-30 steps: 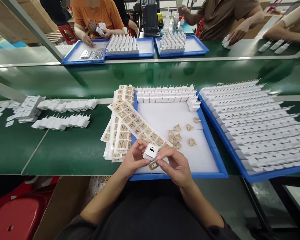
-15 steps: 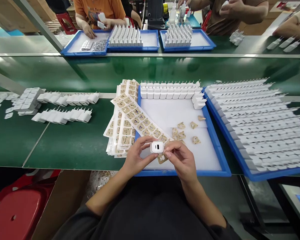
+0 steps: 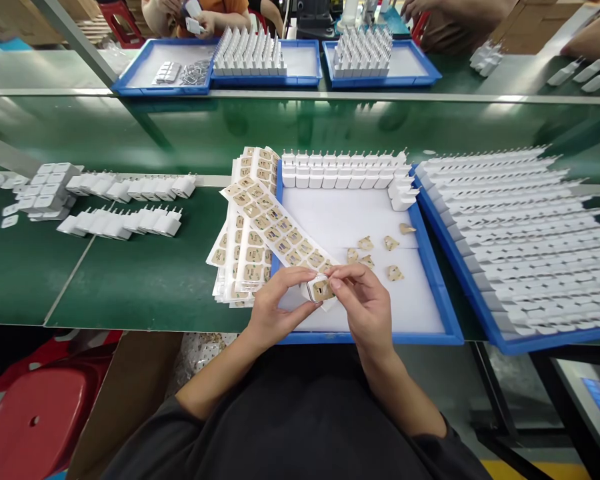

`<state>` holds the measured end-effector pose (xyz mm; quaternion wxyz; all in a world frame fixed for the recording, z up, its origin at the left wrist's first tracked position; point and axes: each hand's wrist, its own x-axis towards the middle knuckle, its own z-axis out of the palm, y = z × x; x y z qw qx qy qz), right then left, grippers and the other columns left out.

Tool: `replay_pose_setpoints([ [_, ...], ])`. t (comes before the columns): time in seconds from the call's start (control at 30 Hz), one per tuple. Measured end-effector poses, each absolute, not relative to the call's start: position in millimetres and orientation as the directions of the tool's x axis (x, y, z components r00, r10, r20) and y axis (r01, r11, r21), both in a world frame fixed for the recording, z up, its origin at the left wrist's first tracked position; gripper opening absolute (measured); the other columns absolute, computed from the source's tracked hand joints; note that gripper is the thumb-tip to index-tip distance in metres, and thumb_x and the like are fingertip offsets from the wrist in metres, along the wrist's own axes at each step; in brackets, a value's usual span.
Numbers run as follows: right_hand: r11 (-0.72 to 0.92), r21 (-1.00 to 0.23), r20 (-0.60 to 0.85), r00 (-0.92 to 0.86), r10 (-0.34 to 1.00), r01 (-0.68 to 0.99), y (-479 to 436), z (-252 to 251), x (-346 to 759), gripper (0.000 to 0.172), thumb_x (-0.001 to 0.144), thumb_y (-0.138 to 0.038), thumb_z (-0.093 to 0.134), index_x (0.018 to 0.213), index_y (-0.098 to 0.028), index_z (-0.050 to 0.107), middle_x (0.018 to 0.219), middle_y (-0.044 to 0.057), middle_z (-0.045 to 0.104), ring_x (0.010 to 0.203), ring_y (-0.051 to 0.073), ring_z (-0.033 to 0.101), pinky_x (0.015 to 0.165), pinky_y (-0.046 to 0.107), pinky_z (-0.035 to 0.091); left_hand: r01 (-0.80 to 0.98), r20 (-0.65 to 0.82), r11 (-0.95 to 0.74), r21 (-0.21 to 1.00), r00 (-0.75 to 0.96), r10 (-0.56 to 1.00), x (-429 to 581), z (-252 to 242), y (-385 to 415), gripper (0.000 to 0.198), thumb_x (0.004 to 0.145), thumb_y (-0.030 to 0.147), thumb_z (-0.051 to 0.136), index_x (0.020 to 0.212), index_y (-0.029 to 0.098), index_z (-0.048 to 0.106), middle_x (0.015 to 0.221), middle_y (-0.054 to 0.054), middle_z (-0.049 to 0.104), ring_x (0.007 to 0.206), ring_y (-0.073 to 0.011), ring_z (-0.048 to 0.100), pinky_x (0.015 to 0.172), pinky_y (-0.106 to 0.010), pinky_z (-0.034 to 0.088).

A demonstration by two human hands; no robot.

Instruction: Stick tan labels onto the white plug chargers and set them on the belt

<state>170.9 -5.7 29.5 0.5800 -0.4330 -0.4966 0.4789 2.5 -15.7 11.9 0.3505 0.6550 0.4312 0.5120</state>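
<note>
Between my hands, my left hand (image 3: 275,303) grasps the white charger (image 3: 309,292), its end face angled toward my right hand (image 3: 366,297), which, nearer, pinches the tan sticker (image 3: 323,289) over that face.

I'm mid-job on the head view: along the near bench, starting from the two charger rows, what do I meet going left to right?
Charger rows → left hand → held charger → right hand → full tray.
</note>
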Motion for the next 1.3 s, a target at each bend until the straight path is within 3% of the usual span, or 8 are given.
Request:
replay_pose_setpoints([
  [0.3, 0.157, -0.972, 0.155, 0.025, 0.988, -0.177, -8.3, 30.8, 170.2, 0.006, 0.091, -0.020, 0.071, 0.094, -0.026, 0.073, 0.094, 0.001, 0.070, 0.096, 0.016, 0.068, 0.091, 0.030, 0.056, 0.250, 0.551, -0.565, 0.787, 0.130, 0.825, 2.8, 13.0, -11.1, 0.041, 0.086, 0.016, 0.077, 0.124, 0.023, 0.064, 0.115, -0.008, 0.074, 0.111, -0.0220, 0.070, 0.099, -0.038, 0.059],
  [0.93, 0.231, -0.971, 0.229, 0.039, 0.973, -0.057, -9.7, 30.2, 165.0, 0.010, 0.090, -0.018, 0.073, 0.096, -0.026, 0.070, 0.091, 0.000, 0.067, 0.089, 0.015, 0.066, 0.083, 0.029, 0.056, 0.295, 0.585, -0.592, 0.750, 0.125, 0.802, 3.4, 14.9, -13.3, 0.044, 0.084, 0.010, 0.077, 0.125, 0.023, 0.063, 0.114, -0.008, 0.074, 0.112, -0.0209, 0.070, 0.099, -0.035, 0.058],
  [1.17, 0.260, -0.964, 0.263, 0.050, 0.964, 0.050, -10.3, 31.3, 161.7, 0.008, 0.091, -0.019, 0.071, 0.096, -0.025, 0.069, 0.088, 0.000, 0.069, 0.086, 0.016, 0.068, 0.079, 0.032, 0.058, 0.337, 0.596, -0.596, 0.729, 0.118, 0.795, 2.7, 18.2, -14.9, 0.042, 0.085, 0.011, 0.076, 0.124, 0.023, 0.064, 0.112, -0.008, 0.075, 0.110, -0.0213, 0.071, 0.097, -0.035, 0.060],
  [1.3, 0.357, -0.902, 0.380, 0.055, 0.923, 0.241, -9.6, 31.6, 161.1, 0.012, 0.090, -0.016, 0.071, 0.098, -0.025, 0.068, 0.088, 0.001, 0.069, 0.084, 0.018, 0.068, 0.077, 0.034, 0.058, 0.351, 0.606, -0.602, 0.718, 0.111, 0.788, 2.6, 18.2, -14.9, 0.042, 0.085, 0.011, 0.076, 0.124, 0.022, 0.065, 0.112, -0.008, 0.074, 0.109, -0.0217, 0.071, 0.097, -0.035, 0.060],
])
